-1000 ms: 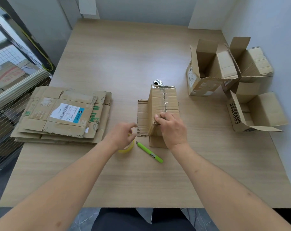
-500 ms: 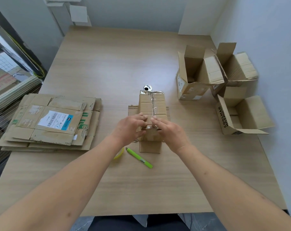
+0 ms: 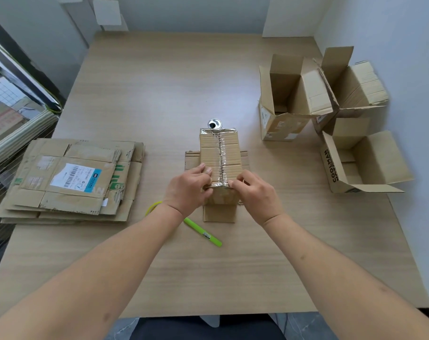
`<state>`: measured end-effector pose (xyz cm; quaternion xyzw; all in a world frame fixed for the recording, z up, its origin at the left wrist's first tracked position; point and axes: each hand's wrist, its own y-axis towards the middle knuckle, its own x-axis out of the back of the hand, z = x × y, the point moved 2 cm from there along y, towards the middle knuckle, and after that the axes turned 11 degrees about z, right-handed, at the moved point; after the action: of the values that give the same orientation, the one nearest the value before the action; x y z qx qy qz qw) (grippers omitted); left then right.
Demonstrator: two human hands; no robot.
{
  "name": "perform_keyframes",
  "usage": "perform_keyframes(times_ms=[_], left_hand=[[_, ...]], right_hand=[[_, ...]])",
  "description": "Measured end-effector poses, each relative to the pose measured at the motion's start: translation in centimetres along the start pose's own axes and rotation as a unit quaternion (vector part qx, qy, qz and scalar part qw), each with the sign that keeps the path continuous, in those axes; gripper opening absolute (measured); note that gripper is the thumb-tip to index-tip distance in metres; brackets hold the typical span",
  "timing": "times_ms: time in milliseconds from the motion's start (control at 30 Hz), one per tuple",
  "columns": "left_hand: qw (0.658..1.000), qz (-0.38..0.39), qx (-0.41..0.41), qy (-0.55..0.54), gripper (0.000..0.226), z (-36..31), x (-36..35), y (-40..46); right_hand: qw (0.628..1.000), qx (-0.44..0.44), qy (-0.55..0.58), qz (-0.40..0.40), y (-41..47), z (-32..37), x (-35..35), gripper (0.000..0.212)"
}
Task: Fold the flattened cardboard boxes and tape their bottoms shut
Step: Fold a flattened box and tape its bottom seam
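A small cardboard box (image 3: 219,153) stands bottom-up at the table's middle, a strip of clear tape running along its closed seam. My left hand (image 3: 188,190) and my right hand (image 3: 253,192) both grip its near edge, thumbs on top beside the tape end and fingers curled over the front face. The box's open flaps spread flat on the table beneath it. A stack of flattened boxes (image 3: 71,180) lies at the left. A yellow tape roll (image 3: 151,207) peeks out from under my left wrist.
Three folded open boxes (image 3: 289,99) (image 3: 355,87) (image 3: 363,163) sit at the right by the wall. A green pen-shaped tool (image 3: 203,232) lies near my left forearm. A small round metal object (image 3: 214,123) rests behind the box. The wooden table (image 3: 159,82) stretches far.
My left hand left the tape roll and came up to the box's near edge. Both hands now hold that edge together; a second ago only the right one did.
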<state>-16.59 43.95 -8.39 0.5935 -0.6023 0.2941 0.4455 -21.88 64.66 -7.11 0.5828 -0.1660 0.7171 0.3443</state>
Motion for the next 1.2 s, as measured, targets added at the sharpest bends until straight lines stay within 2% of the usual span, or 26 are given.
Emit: perform_keyframes(times_ms=[133, 233, 300, 333, 367, 433, 467, 600, 800, 900, 1000, 1100, 1133, 1200], left_hand=[[1.000, -0.011, -0.010, 0.015, 0.019, -0.1, -0.5, 0.0], [1.000, -0.016, -0.025, 0.000, 0.033, 0.3, -0.5, -0.1], [0.999, -0.003, -0.036, -0.014, 0.039, 0.8, -0.4, 0.0], [0.999, 0.009, -0.043, -0.022, 0.040, 1.1, -0.3, 0.0], [0.998, 0.022, -0.051, -0.032, 0.040, 1.5, -0.1, 0.0], [0.996, 0.036, -0.063, -0.044, 0.035, 2.0, 0.1, 0.0], [0.996, 0.036, -0.065, -0.042, 0.033, 2.0, 0.2, 0.1], [0.998, 0.026, -0.046, -0.025, 0.020, 1.2, -0.3, 0.2], [0.997, 0.057, -0.056, -0.014, 0.024, 0.6, 0.4, 0.1], [0.991, 0.101, -0.082, 0.011, 0.042, 0.2, 1.5, -0.3], [0.990, 0.084, -0.114, 0.023, 0.033, 0.1, 2.7, -0.2], [0.996, 0.068, -0.062, -0.009, 0.019, 0.6, 3.2, 0.4], [0.996, 0.071, -0.048, -0.023, 0.018, 0.9, 3.3, 0.5], [0.992, 0.110, -0.045, -0.041, 0.032, 1.2, 4.1, 0.9]], right_hand=[[0.997, 0.011, 0.078, 0.024, 0.2, -1.5, 0.5, 0.017], [0.993, 0.035, 0.091, 0.066, 0.2, -2.1, 0.2, 0.020], [0.991, 0.028, 0.106, 0.080, 0.3, -2.4, -0.1, 0.054], [0.991, 0.009, 0.112, 0.075, 0.6, -2.6, -0.3, 0.063], [0.990, -0.006, 0.125, 0.072, 0.8, -2.4, -0.5, 0.056], [0.985, -0.043, 0.155, 0.060, 1.0, -2.1, -0.7, 0.020], [0.987, -0.048, 0.150, 0.039, 1.1, -1.8, -0.5, 0.007], [0.989, -0.063, 0.132, 0.036, 1.2, -1.6, -0.4, 0.011], [0.995, -0.039, 0.008, 0.091, 1.6, -0.2, 1.0, 0.054], [0.994, -0.044, -0.023, 0.098, 2.1, 0.5, 0.9, 0.045], [0.993, -0.070, -0.053, 0.084, 3.6, 1.6, 1.8, 0.022], [0.975, -0.121, -0.099, 0.158, 5.2, 3.6, 2.6, 0.022], [0.967, -0.132, -0.109, 0.188, 5.6, 4.3, 2.7, 0.027], [0.955, -0.147, -0.114, 0.231, 5.9, 5.3, 2.8, 0.051]])
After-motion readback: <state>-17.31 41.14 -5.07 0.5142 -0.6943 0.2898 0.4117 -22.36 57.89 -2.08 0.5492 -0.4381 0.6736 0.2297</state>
